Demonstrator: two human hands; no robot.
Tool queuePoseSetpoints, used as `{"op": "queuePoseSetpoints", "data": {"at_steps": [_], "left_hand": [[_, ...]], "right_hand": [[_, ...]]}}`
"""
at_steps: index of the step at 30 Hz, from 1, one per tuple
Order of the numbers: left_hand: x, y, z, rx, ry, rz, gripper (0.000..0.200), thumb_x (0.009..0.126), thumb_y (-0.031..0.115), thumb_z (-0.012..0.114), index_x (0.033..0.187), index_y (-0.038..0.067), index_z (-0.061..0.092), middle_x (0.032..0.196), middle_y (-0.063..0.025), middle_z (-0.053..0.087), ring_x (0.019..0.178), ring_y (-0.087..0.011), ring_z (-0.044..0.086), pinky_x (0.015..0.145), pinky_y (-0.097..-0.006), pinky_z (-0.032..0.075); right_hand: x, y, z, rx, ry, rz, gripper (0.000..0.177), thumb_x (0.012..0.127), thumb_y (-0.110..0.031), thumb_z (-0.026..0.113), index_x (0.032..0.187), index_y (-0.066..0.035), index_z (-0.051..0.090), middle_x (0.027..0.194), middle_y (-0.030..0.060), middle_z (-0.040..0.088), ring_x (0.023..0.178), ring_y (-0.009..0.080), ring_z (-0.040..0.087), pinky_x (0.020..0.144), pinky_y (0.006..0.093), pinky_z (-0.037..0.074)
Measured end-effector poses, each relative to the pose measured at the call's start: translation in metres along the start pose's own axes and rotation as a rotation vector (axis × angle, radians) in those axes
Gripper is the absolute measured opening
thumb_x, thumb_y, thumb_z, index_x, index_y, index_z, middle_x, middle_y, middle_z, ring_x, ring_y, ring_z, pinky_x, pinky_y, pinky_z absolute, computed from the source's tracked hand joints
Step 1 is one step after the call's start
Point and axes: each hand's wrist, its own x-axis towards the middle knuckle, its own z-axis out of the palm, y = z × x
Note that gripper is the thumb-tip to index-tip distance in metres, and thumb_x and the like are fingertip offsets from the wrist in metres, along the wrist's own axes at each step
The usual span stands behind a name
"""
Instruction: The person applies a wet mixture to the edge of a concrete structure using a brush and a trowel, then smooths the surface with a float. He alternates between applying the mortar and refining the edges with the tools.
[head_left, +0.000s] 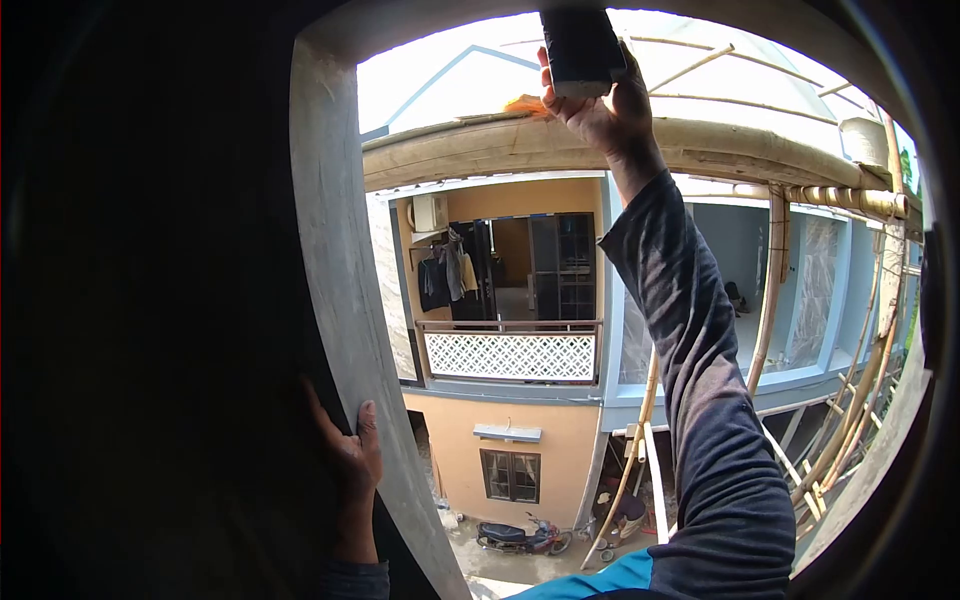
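My right hand (600,105) is raised overhead, closed around a dark flat rectangular tool (580,50) held against the underside of the concrete lintel at the top of a window opening. Orange bristles or fibres (525,105) show just left of that hand. The arm wears a dark long sleeve. My left hand (345,455) grips the edge of the grey concrete window frame (340,280) at the lower left, fingers wrapped around it.
Bamboo scaffold poles (640,150) cross outside the opening and run down at the right. Far below lies an alley with a parked motorbike (520,538). Opposite stands an orange building with a balcony railing (510,355). Left of the frame is dark.
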Motion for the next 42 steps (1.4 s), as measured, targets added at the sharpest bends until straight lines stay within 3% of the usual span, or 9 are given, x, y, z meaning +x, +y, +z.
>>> {"op": "queuePoseSetpoints", "data": {"at_steps": [10,13,14,22,30,33,34,38,42], "left_hand": [[0.0,0.006,-0.006,0.062,-0.001,0.022,0.074,0.089,0.022,0.063,0.145,-0.003,0.021,0.148,-0.0268,0.026,0.139,-0.0417,0.023,0.114,-0.047,0.017],[0.001,0.013,-0.007,0.071,0.015,0.005,0.072,0.089,0.023,0.062,0.145,-0.002,0.023,0.146,-0.0261,0.029,0.136,-0.0406,0.029,0.112,-0.0463,0.024],[0.002,0.015,-0.007,0.124,0.025,0.008,0.071,0.089,0.023,0.061,0.145,0.0,0.023,0.145,-0.0264,0.031,0.134,-0.0406,0.033,0.11,-0.0461,0.029],[0.002,0.015,-0.007,0.122,0.04,-0.033,0.069,0.089,0.022,0.061,0.145,0.002,0.026,0.145,-0.0248,0.033,0.135,-0.0387,0.033,0.112,-0.0465,0.025],[-0.001,0.015,-0.013,0.25,-0.033,-0.07,0.073,0.089,0.025,0.062,0.146,0.002,0.024,0.145,-0.0248,0.033,0.136,-0.0382,0.031,0.112,-0.0468,0.025],[0.0,0.014,-0.013,0.209,-0.03,-0.064,0.073,0.089,0.025,0.062,0.146,0.001,0.024,0.145,-0.0249,0.033,0.135,-0.0394,0.033,0.112,-0.0471,0.026],[0.001,0.014,-0.013,0.2,-0.033,-0.064,0.072,0.089,0.025,0.062,0.146,0.001,0.023,0.145,-0.025,0.033,0.135,-0.0399,0.033,0.112,-0.0473,0.026],[0.001,0.014,-0.015,0.221,-0.052,-0.07,0.072,0.09,0.025,0.062,0.146,0.001,0.024,0.145,-0.0248,0.033,0.134,-0.0398,0.034,0.112,-0.0468,0.027],[0.003,0.017,-0.016,0.232,-0.039,-0.062,0.07,0.09,0.024,0.062,0.145,0.001,0.027,0.144,-0.0246,0.035,0.135,-0.039,0.034,0.112,-0.0459,0.027]], "right_hand": [[-0.054,-0.187,-0.038,-0.131,-0.192,-0.266,0.053,0.09,-0.034,0.045,0.129,0.002,0.048,0.123,0.0247,0.055,0.096,0.033,0.059,0.083,0.0424,0.047],[-0.082,-0.251,-0.106,-0.237,-0.019,-0.36,0.057,0.084,-0.033,0.048,0.128,0.003,0.049,0.123,0.0249,0.055,0.104,0.0359,0.057,0.084,0.0458,0.047],[-0.092,-0.256,-0.127,-0.254,0.351,-0.5,0.054,0.087,-0.048,0.046,0.126,-0.011,0.053,0.117,0.0203,0.058,0.103,0.0375,0.056,0.086,0.0522,0.044],[-0.12,-0.06,-0.069,-1.366,0.755,-0.922,0.093,0.082,-0.031,0.071,0.148,-0.012,0.01,0.115,0.0166,0.053,0.098,0.0204,0.058,0.077,0.0342,0.051],[0.011,0.005,-0.021,-2.087,0.744,-1.361,0.095,0.064,-0.053,0.082,0.124,0.001,0.033,0.112,0.0158,0.036,0.103,0.0267,0.044,0.084,0.0411,0.042],[0.04,0.021,-0.004,-2.159,0.821,-1.415,0.1,0.061,-0.058,0.081,0.122,0.006,0.034,0.11,0.0177,0.037,0.105,0.0296,0.043,0.087,0.0435,0.04],[0.033,0.038,0.012,-2.038,0.946,-1.361,0.07,0.072,-0.04,0.078,0.118,-0.002,0.043,0.102,0.0176,0.053,0.094,0.0319,0.056,0.081,0.046,0.048],[0.039,0.036,0.013,-1.974,1.087,-1.118,0.084,0.063,-0.032,0.085,0.125,-0.002,0.036,0.111,0.0216,0.048,0.103,0.0378,0.05,0.086,0.049,0.043],[0.024,-0.021,-0.012,-1.995,1.046,-1.373,0.088,0.065,-0.038,0.083,0.127,0.0,0.034,0.113,0.0229,0.046,0.104,0.0383,0.049,0.084,0.05,0.044]]}}
